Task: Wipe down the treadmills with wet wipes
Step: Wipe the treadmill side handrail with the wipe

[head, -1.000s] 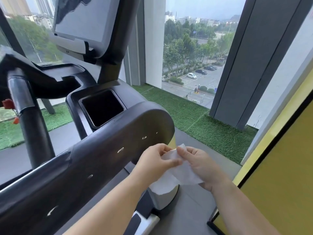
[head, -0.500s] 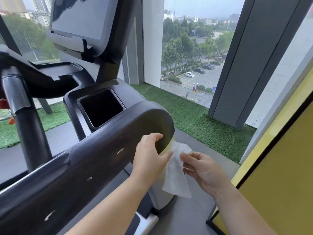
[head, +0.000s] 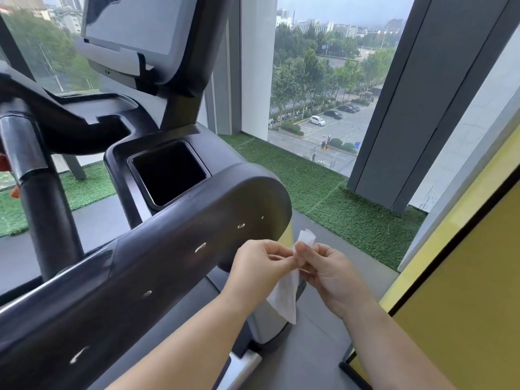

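Both hands meet just right of the treadmill's dark side rail (head: pixel 157 277); the left hand (head: pixel 257 270) and the right hand (head: pixel 326 273) each pinch the white wet wipe (head: pixel 285 298) near its top; its loose end hangs below them.

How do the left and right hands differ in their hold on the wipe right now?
The left hand sits in front of the treadmill's dark side arm; the right hand is over the grey floor. The wipe's short top end pokes up above the right hand, its long tail hangs beside the left hand. Both pinch the wipe near its top.
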Action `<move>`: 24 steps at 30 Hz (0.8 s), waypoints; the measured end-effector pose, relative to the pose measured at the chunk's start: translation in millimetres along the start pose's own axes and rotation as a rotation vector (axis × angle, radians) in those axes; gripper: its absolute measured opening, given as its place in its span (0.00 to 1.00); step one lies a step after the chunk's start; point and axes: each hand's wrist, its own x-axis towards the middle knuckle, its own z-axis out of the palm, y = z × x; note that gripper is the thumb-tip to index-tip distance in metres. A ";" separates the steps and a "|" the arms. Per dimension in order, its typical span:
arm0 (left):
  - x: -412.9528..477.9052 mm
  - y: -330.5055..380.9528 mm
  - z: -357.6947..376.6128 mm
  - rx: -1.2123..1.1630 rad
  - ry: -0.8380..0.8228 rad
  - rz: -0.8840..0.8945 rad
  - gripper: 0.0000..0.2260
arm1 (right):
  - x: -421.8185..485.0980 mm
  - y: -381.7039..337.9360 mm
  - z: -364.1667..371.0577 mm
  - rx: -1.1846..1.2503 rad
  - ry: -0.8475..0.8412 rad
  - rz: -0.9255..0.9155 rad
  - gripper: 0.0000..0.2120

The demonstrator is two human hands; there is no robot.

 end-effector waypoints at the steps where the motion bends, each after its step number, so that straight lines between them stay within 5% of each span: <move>1: 0.2 0.2 -0.9 -0.022 -0.003 -0.002 0.09 | 1.1 0.6 -0.7 0.013 -0.007 0.005 0.23; 5: 2.0 -1.2 -4.2 -0.194 -0.059 -0.106 0.07 | 4.1 4.2 -6.8 0.053 -0.002 -0.007 0.29; 10: 5.8 -4.7 -3.4 -0.405 -0.060 -0.242 0.08 | -0.7 1.3 -8.2 0.113 -0.003 -0.007 0.17; 16: 2.2 -2.1 0.7 -0.417 -0.010 -0.230 0.05 | -0.3 2.7 -12.1 0.120 -0.010 -0.039 0.35; 24: 0.2 2.0 3.4 -0.447 0.046 -0.213 0.04 | -2.4 1.1 -13.4 0.248 -0.042 -0.055 0.25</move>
